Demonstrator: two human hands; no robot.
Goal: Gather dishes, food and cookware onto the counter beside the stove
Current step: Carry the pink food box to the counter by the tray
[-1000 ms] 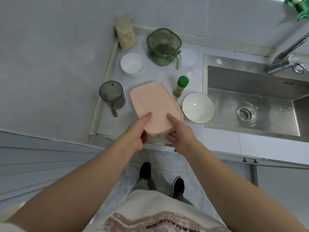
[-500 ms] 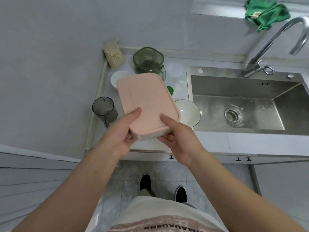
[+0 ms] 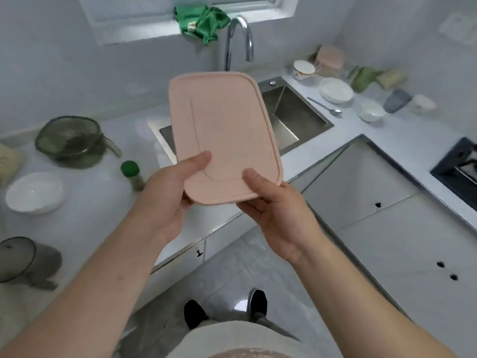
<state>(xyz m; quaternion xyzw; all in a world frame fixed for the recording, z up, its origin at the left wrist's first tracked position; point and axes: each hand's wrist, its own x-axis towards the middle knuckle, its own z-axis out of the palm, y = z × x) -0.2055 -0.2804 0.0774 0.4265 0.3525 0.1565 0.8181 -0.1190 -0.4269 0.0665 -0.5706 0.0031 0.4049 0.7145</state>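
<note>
Held in the air above the sink (image 3: 296,117), clear of the bench (image 3: 90,202): a pink lidded container (image 3: 224,135) (only the lid faces the camera). Gripped at its near end by both hands: left hand (image 3: 167,192) with thumb on the lid's left corner, right hand (image 3: 273,210) with thumb on the right corner, fingers curled beneath. On the bench at left: white bowl (image 3: 33,192), green-capped bottle (image 3: 131,174), green lidded jug (image 3: 69,140), dark measuring cup (image 3: 23,259). Between sink and stove (image 3: 456,171): stacked white plates (image 3: 335,90), spoon (image 3: 325,107), blurred cups.

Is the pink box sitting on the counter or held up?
Held up: the left hand and right hand grip the pink container, clear of the counter.
</note>
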